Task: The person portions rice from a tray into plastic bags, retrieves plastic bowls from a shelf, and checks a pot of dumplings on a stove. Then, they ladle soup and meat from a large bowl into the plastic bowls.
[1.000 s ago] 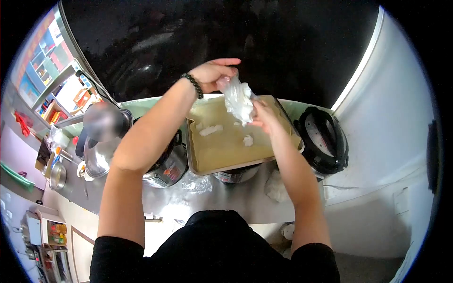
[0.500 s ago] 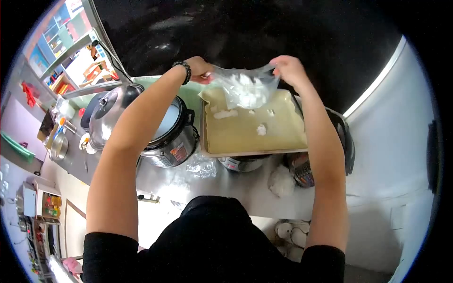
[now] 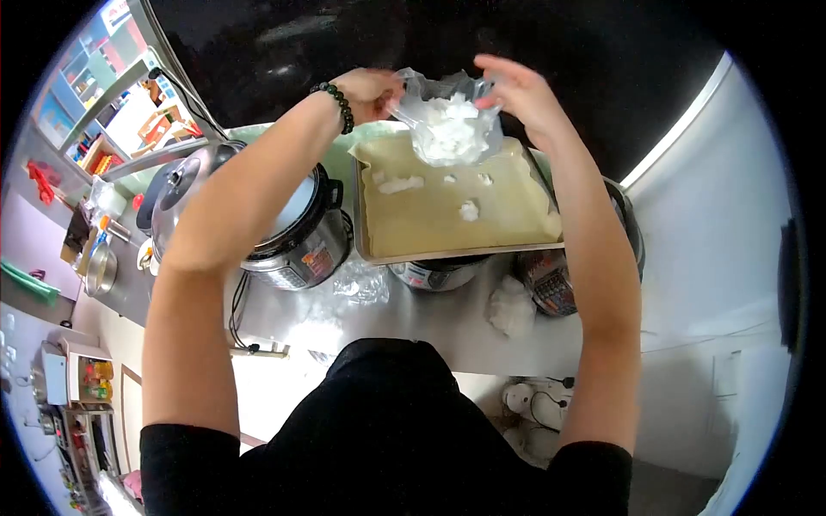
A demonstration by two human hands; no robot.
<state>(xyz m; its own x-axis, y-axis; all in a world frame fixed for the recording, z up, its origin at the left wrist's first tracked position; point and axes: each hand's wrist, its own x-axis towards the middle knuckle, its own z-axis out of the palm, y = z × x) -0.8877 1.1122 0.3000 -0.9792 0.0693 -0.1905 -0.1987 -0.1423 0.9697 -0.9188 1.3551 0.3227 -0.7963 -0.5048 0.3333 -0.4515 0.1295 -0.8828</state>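
Observation:
Both my hands hold up a clear plastic bag [image 3: 447,125] with white lumps inside, above the far end of a metal tray [image 3: 456,254]. My left hand [image 3: 370,90], with a dark bead bracelet on the wrist, pinches the bag's left edge. My right hand [image 3: 520,95] grips its right edge. The tray is lined with tan paper [image 3: 508,215], and a few white lumps [image 3: 469,211] lie on it.
The tray rests on cookers on a steel counter [image 3: 413,318]. An open pressure cooker [image 3: 297,232] with its raised lid [image 3: 176,202] stands to the left, another cooker [image 3: 551,279] to the right. Crumpled plastic [image 3: 357,284] and a white wad [image 3: 509,308] lie on the counter.
Both hands took the bag by its edges, spread it wide, then lifted it higher and drew it closer together. The view shifted so the left cooker shows more.

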